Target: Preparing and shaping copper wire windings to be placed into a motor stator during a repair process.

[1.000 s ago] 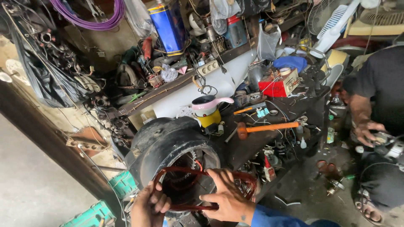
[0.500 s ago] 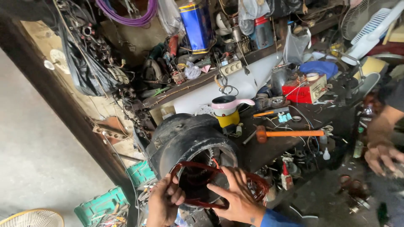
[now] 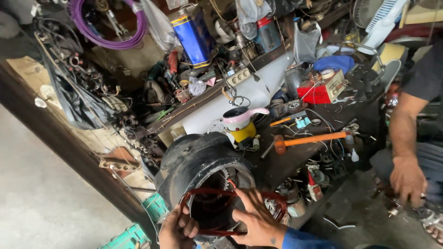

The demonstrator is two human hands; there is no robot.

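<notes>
A single head-worn camera looks steeply down from close above the left hand (image 3: 177, 228) and right hand (image 3: 254, 221) at the bottom edge, with the cluttered workbench (image 3: 295, 157) spreading beyond them.
</notes>
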